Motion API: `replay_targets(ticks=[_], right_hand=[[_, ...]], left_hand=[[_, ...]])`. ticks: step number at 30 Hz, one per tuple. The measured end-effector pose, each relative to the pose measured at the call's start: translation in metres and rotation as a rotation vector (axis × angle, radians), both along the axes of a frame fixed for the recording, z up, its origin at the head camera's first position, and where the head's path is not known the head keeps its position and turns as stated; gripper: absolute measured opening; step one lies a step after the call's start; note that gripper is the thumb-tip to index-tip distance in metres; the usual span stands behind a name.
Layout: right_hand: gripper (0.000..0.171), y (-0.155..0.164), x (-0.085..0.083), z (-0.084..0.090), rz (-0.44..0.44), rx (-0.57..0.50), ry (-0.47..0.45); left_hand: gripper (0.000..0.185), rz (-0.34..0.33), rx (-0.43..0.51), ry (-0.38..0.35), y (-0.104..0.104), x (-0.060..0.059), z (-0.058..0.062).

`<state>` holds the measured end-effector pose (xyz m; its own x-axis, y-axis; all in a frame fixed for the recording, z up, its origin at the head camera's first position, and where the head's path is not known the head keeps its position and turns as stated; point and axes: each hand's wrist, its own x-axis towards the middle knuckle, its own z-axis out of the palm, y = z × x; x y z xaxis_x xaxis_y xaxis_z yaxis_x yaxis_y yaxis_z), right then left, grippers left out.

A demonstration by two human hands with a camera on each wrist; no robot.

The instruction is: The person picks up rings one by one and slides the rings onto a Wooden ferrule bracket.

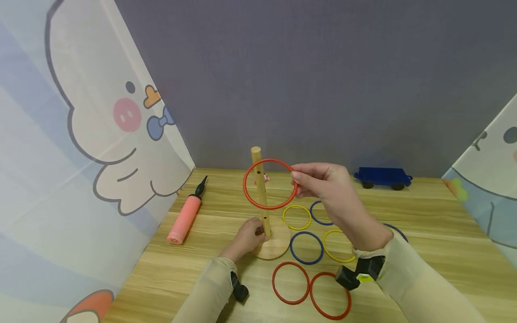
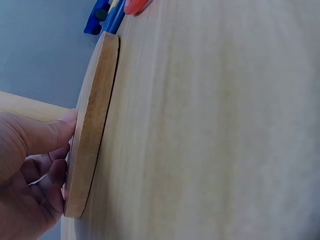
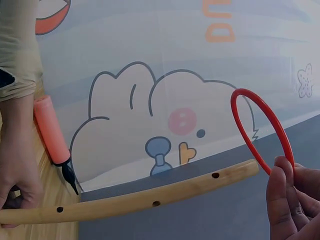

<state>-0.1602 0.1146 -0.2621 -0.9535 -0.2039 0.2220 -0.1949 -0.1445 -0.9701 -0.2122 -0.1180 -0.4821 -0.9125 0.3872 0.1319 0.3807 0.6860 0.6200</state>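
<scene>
The right hand (image 1: 329,184) held up a red ring (image 1: 244,186), its grip closed in a pinch of thumb and fingers on the ring's edge. The ring was above the counter (image 1: 436,224), near the top of a wooden post (image 1: 261,190) and not around it. The left hand (image 1: 247,236) was at the foot of the post, its grip curled round it, the thumb by the round base (image 1: 278,244).

To the right of the base lay two yellow rings (image 1: 297,229) and blue rings (image 1: 307,263), one of these partly hidden behind the right arm. Two more red rings (image 1: 273,281) lay nearer the person, touching each other. A pink pump (image 1: 186,220) with a black nozzle lay well to the left. A blue cart (image 1: 381,176) stood at the back right, by the grey wall (image 1: 323,89).
</scene>
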Motion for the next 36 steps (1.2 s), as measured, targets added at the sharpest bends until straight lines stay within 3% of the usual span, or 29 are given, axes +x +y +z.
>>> replay_targets(ticks=[12,18,27,36], right_hand=[[0.018,-0.021,-0.008,0.01,-0.036,-0.117,0.07],[0.028,-0.026,-0.012,0.008,-0.079,-0.151,0.088],[0.033,-0.029,-0.016,0.001,-0.141,-0.167,0.026],[0.028,-0.028,-0.015,-0.016,-0.14,-0.089,-0.057]], left_hand=[[0.015,0.003,0.01,0.009,-0.001,0.0,0.001],[0.014,-0.001,0.026,-0.001,-0.001,0.001,0.002],[0.014,-0.005,0.043,0.005,-0.001,0.0,-0.003],[0.012,-0.004,0.065,-0.007,0.0,-0.001,-0.004]])
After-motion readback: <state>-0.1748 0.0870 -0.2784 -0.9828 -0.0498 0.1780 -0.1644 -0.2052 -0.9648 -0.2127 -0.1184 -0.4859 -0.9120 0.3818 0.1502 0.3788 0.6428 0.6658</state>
